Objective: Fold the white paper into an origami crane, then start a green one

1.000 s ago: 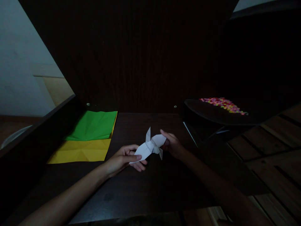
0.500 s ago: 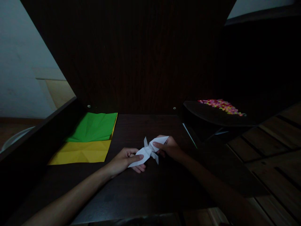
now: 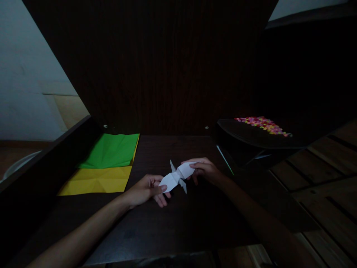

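Observation:
A white origami bird [image 3: 171, 181] with spread wings is held above the dark wooden desk. My left hand [image 3: 147, 189] pinches the tip of its near-left wing, thumb on top and fingers underneath. The far-right wing is gripped by my right hand [image 3: 205, 169], its thumb lying over the wing's end. Two narrow pointed parts stick out from the bird's middle, one toward the back and one toward the front. The fingers under the paper are partly hidden.
Creased green paper [image 3: 111, 150] overlaps yellow paper [image 3: 97, 181] at the desk's left, beside a raised side panel [image 3: 50, 160]. To the right, small colourful pieces [image 3: 263, 125] lie on a dark curved surface. A thin pale strip [image 3: 225, 160] rests near the right. An upright dark panel [image 3: 167, 67] stands behind.
Both thumbs have slid outward along the wings toward their tips, and my hands are slightly farther apart. The bird's middle looks flatter and more opened out.

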{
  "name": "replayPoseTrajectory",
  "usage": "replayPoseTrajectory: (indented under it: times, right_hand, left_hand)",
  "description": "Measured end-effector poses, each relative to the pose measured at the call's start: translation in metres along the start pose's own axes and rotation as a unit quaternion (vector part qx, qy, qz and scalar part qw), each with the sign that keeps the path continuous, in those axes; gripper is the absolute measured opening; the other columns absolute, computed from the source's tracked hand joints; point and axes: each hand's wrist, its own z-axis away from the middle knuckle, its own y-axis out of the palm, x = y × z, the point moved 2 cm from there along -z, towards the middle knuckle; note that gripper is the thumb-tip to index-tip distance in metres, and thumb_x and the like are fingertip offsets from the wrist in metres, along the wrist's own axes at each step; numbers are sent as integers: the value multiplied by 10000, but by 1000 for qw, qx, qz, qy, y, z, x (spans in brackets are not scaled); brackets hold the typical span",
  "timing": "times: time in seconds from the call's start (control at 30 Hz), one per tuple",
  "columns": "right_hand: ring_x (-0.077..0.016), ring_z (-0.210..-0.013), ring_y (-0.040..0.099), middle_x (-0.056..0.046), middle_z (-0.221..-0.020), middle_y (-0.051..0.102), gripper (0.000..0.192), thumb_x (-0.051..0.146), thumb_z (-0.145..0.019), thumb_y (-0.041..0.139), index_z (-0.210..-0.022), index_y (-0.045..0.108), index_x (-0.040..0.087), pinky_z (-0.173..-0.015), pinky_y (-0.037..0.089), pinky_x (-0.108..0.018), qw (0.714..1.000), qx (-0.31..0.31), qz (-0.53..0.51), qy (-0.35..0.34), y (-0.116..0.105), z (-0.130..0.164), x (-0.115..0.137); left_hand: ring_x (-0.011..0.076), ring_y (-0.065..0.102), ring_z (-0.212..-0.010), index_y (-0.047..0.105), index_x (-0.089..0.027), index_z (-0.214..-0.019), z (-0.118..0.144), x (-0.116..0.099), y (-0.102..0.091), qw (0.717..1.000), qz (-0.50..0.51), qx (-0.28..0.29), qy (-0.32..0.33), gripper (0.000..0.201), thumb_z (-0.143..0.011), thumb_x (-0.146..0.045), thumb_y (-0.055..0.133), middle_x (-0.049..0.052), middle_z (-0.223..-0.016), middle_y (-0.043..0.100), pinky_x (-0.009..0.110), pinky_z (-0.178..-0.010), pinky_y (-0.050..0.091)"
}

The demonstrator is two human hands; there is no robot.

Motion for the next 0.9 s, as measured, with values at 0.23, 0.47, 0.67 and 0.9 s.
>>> replayPoseTrajectory:
  times: [0.23,0.47,0.67,0.9]
  right_hand:
    - [-174,-420,620,-134,-696,741,484,262,-740,680,-1178,661,58,-376,493,-269,1000,-1,-27,7,-17,-2,4]
    - [-184,-421,645,-158,-725,752,434,211,-750,677,-1152,672,46,-384,518,-266,999,0,-50,14,-21,-2,5]
    - [-215,-468,679,-179,-764,753,425,205,-778,619,-1167,642,35,-396,526,-281,998,0,-48,44,-20,-1,4]
    - [-85,-344,494,5,-618,645,395,359,-793,629,-1121,613,141,-303,347,-179,971,-208,32,-112,-22,-4,7]
  left_hand:
    - [109,601,-529,658,-97,-856,-2,-6,-11,996,-4,-72,57,315,-807,-403,718,51,-719,678,230,-523,488]
    - [102,557,-570,695,-98,-867,-3,-9,-24,987,10,-129,100,276,-785,-358,740,28,-686,641,229,-547,433]
    - [89,526,-538,704,-91,-882,-5,-7,-28,986,50,-130,91,285,-749,-334,772,17,-644,621,215,-517,397]
    - [104,591,-576,675,-92,-910,-6,-6,-29,974,110,-168,105,268,-755,-287,774,38,-716,659,217,-537,442]
